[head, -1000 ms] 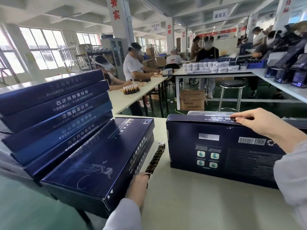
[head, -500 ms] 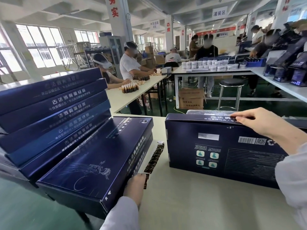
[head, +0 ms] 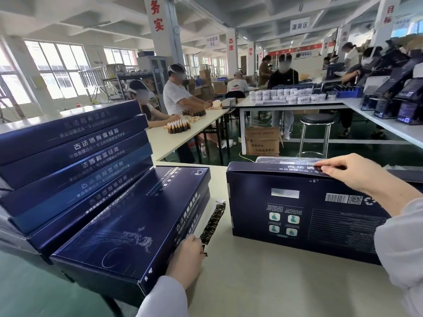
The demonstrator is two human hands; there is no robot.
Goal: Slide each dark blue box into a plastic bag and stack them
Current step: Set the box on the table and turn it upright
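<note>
Where legible, stacked box: 古法透骨温经膏

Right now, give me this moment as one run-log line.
left hand: grips flat box side | right hand: pinches upright box top edge | upright box: stands on table

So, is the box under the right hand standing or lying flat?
Standing on edge: the box shows its barcode face; the right hand holds its top.

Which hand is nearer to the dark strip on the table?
Left. The left hand holds the flat box's side, right beside the strip; the right hand is farther off, pinching the upright box's top.
</note>
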